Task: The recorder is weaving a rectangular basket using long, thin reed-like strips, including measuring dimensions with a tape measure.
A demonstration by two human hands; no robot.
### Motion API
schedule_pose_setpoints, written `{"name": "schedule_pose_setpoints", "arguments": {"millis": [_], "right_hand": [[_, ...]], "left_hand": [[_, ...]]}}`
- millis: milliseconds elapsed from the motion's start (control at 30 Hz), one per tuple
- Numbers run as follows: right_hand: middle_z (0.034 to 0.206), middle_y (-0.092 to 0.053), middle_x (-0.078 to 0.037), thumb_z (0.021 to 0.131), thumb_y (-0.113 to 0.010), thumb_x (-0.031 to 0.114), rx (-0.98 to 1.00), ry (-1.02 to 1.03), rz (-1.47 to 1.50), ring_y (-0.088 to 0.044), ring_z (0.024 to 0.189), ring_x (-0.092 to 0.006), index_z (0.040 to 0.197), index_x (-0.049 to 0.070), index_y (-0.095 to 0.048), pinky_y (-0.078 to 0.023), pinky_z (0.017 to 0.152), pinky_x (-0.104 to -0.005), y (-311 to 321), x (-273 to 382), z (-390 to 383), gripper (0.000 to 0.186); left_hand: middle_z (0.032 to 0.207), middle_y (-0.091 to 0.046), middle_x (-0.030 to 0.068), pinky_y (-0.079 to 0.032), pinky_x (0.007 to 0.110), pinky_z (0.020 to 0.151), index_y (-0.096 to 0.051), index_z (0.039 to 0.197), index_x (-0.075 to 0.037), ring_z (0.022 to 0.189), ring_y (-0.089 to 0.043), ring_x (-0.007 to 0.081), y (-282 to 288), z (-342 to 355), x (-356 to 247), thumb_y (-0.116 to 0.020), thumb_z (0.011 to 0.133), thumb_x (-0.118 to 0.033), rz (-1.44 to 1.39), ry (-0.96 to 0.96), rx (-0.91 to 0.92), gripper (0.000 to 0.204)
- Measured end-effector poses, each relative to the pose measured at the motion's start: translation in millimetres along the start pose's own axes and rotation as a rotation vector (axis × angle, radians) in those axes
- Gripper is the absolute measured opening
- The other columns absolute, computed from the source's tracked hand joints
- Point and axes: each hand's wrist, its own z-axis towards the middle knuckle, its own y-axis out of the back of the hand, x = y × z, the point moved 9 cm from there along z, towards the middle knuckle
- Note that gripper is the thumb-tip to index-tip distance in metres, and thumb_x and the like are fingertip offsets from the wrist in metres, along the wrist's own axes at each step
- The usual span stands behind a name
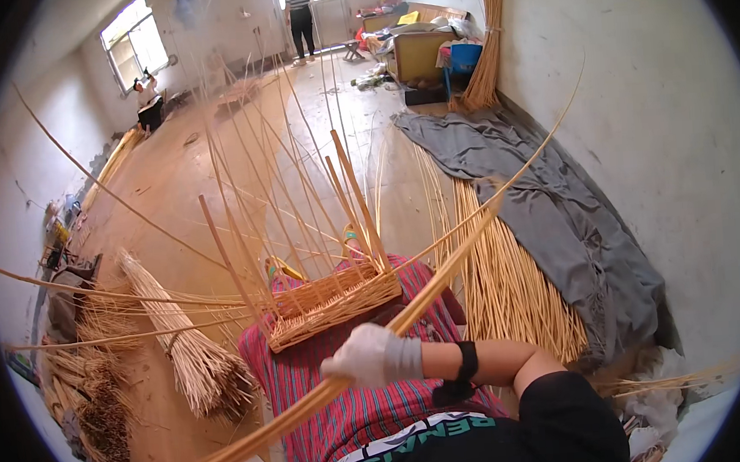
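My right hand [365, 356], in a white work glove, is closed around a bundle of long wicker rods [441, 288]. The bundle slants across my front from the lower left up to the right. Beyond it, a partly woven rectangular wicker basket [341, 316] rests on the striped red cloth [299, 388] over my lap. Thin stakes rise from its far part, thicker sticks stand at its ends, and several long rods fan out to the left. My left hand is not in view.
At the right, a pile of loose rods [517, 281] lies beside a grey cloth [554, 194]. A tied rod bundle [177, 336] and darker brushwood [101, 408] lie at the left. Two people, one standing [299, 19] and one seated [149, 105], are far off near windows.
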Motion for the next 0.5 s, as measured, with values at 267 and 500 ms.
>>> {"name": "schedule_pose_setpoints", "arguments": {"millis": [267, 500], "right_hand": [[0.075, -0.072, -0.012, 0.084, -0.075, 0.055, 0.132, -0.201, -0.055, -0.073, 0.071, -0.0348, 0.109, 0.014, -0.072, -0.058, 0.063, -0.0487, 27.1, -15.2, -35.5, 0.048], [0.088, -0.074, -0.009, 0.087, -0.076, 0.028, -0.003, -0.477, 0.060, -0.072, 0.088, -0.0292, 0.100, 0.013, -0.079, -0.057, 0.079, -0.0387, -15.1, -157.8, -87.6, 0.019]], "left_hand": [[0.099, -0.066, 0.0070, -0.053, 0.036, 0.077, -0.066, 0.113, -0.002, 0.088, -0.064, 0.0206, -99.0, -19.0, 152.4, -0.053, 0.106, -0.037, 0.167, 0.233, 0.179, 0.038], [0.110, -0.072, 0.0174, -0.056, 0.035, 0.090, -0.060, 0.131, 0.002, 0.103, -0.069, 0.0248, -273.5, -170.6, 229.5, -0.073, 0.091, -0.013, 0.337, -0.022, 0.254, 0.045]]}}
